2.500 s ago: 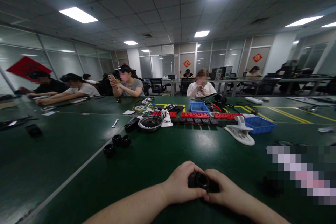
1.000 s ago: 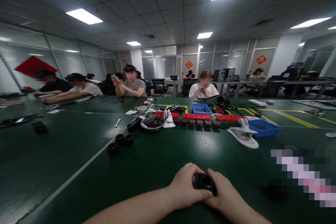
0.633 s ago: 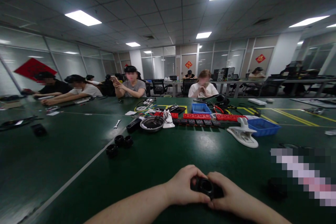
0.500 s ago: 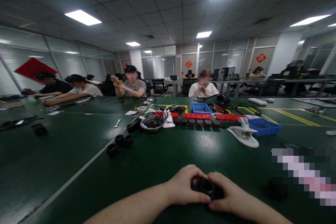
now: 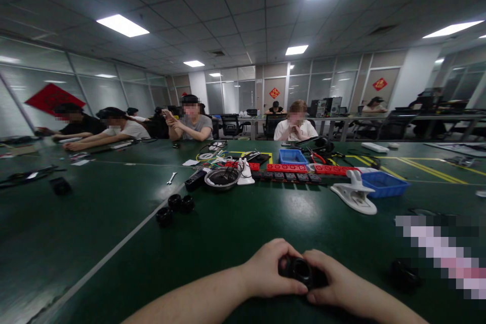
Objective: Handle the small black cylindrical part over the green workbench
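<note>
Both of my hands hold a small black round part with a ring-shaped opening, low over the green table near its front edge. My left hand wraps its left side with fingers curled. On the other side, my right hand closes round it. Three similar black round parts lie together on the table to the left, well beyond my hands.
Across the table lie a metal bowl, red and black strips, two blue bins, a white clip stand and a small wrench. Another black part sits at right. Several people sit along the far side.
My hands stay closed on the black part, shifting it slightly lower and turning it between them. The view has drifted a little; nothing else on the table moved.
</note>
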`<state>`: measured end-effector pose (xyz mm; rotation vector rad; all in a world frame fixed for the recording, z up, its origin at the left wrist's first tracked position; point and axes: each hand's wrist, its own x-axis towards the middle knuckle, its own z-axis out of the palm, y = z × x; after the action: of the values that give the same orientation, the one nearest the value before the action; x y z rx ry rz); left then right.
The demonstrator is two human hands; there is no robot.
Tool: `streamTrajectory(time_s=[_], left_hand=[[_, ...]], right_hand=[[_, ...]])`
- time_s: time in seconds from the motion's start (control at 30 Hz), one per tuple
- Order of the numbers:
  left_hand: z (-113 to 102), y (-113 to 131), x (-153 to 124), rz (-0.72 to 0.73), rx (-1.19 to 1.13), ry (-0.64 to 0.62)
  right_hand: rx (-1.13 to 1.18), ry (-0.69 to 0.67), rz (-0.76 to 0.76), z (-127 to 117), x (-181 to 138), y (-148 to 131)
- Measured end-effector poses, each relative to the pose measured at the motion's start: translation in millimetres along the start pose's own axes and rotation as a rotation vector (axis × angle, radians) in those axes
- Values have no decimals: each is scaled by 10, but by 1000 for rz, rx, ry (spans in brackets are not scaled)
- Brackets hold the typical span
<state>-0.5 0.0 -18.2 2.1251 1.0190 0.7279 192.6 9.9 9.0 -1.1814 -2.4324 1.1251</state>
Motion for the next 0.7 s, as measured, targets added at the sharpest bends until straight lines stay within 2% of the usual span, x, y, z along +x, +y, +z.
streamTrajectory(time_s=[0.3,0.43,0.6,0.7], left_hand=[[9,63,-22,-31,0,40],[54,101,-20,-119,9,99],[99,136,-8,-199,53,236],[86,134,-2,-194,53,237]], right_hand=[[9,56,47,47,12,68],[-79,157,67,152,56,121],[-245,370,112,331,107,111],[-257,391,99,346,99,97]])
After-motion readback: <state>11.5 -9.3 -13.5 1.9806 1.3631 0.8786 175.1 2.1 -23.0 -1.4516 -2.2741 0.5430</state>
